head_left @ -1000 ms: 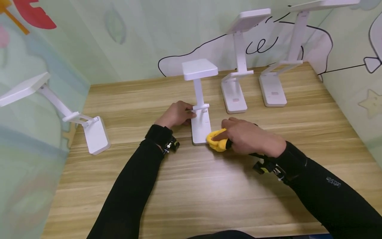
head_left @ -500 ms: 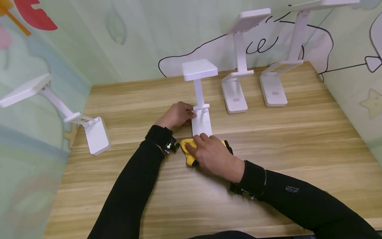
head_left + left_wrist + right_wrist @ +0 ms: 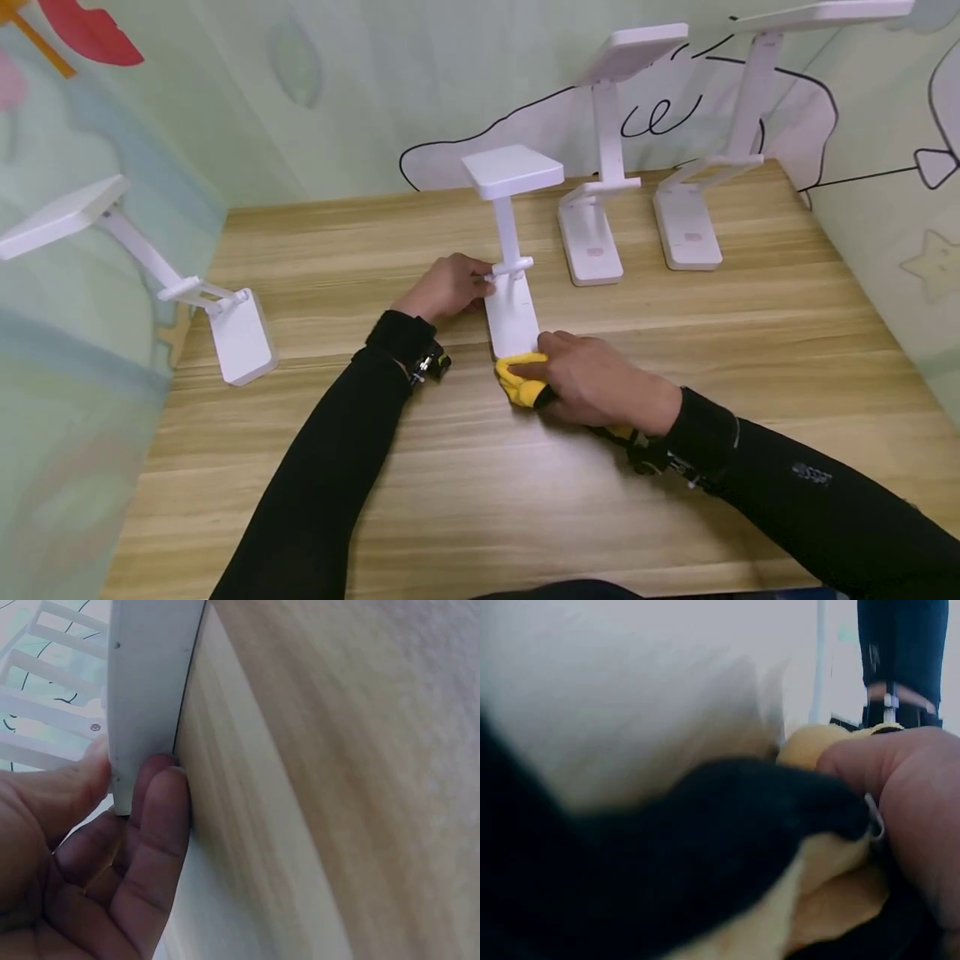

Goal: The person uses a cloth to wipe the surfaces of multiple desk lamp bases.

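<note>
A white folding desk lamp (image 3: 513,321) stands in the middle of the wooden table, its head raised and tilted. My left hand (image 3: 446,287) grips the back end of its base. In the left wrist view the thumb (image 3: 79,784) lies on top of the base and the fingers (image 3: 161,825) curl against its side and end. At the front edge of the base, my right hand (image 3: 600,379) holds a bunched yellow cloth (image 3: 519,379) with black trim against the lamp. Blurred folds of the cloth (image 3: 840,900) fill much of the right wrist view.
To the right at the back stand two more white lamps, a nearer one (image 3: 591,242) and a farther one (image 3: 688,225). Another white lamp (image 3: 243,337) is at the left, leaning toward the wall. Printed walls border the table (image 3: 450,517) behind and at both sides.
My right hand swept the cloth leftward along the base's front edge, then came back partly to the right. The lamp has shifted and turned slightly; my left hand keeps its grip.
</note>
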The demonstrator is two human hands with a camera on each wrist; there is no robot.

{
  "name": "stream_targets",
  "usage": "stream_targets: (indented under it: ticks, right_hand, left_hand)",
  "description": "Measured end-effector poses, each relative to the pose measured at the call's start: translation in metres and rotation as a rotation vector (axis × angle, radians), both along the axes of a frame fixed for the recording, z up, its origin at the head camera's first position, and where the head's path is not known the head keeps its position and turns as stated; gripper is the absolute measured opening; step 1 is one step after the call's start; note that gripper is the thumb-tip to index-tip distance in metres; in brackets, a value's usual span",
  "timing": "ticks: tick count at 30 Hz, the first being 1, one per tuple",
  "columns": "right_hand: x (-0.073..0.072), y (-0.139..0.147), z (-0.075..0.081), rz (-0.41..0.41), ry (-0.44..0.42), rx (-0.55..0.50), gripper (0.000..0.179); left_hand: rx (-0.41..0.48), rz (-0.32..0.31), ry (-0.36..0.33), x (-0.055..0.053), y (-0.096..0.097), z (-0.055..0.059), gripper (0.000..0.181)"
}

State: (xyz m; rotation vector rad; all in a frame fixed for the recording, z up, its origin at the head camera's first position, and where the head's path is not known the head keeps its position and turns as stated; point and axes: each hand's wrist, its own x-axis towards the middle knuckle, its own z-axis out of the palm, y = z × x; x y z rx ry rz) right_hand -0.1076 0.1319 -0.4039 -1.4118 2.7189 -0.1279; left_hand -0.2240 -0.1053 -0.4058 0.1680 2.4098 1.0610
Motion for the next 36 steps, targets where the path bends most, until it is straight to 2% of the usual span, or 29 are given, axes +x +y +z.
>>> stream_targets:
  ticks: [4, 7, 11, 14, 16, 21, 24, 28, 31, 36]
  right_hand:
    - [-0.008, 0.016, 0.006, -0.104, -0.121, 0.03, 0.052]
    - [-0.014, 0.025, 0.012, -0.171, -0.157, 0.044, 0.047]
    - [-0.026, 0.03, 0.018, -0.284, -0.078, 0.038, 0.047]
    - [-0.038, 0.023, 0.018, -0.378, -0.022, -0.02, 0.053]
    - [-0.046, 0.014, 0.015, -0.416, -0.026, -0.074, 0.055]
    - [-0.054, -0.004, 0.003, -0.427, -0.102, -0.161, 0.061]
    - [-0.05, 0.0, -0.001, -0.368, -0.144, -0.166, 0.061]
    - [-0.049, 0.008, 0.004, -0.316, -0.286, -0.155, 0.057]
    - [-0.051, 0.01, 0.01, -0.375, -0.396, -0.173, 0.05]
    - [-0.053, 0.005, 0.02, -0.538, -0.465, -0.182, 0.021]
  left_hand:
    - [0.004, 0.009, -0.007, 0.0, 0.0, 0.002, 0.045]
    - [0.006, 0.011, -0.012, 0.0, 0.001, 0.004, 0.046]
    - [0.005, 0.015, -0.009, 0.001, -0.002, 0.005, 0.045]
    - [0.001, 0.026, -0.004, 0.003, -0.004, 0.005, 0.045]
    - [0.005, 0.036, -0.006, 0.003, -0.005, 0.004, 0.045]
    - [0.047, 0.037, -0.029, 0.003, -0.002, 0.002, 0.045]
    - [0.045, 0.032, -0.026, 0.003, -0.001, 0.001, 0.044]
    - [0.019, 0.049, -0.017, 0.004, -0.004, 0.0, 0.042]
    - [0.022, 0.055, -0.018, 0.005, -0.005, 0.001, 0.043]
    - [0.046, 0.029, -0.017, 0.005, -0.002, 0.001, 0.044]
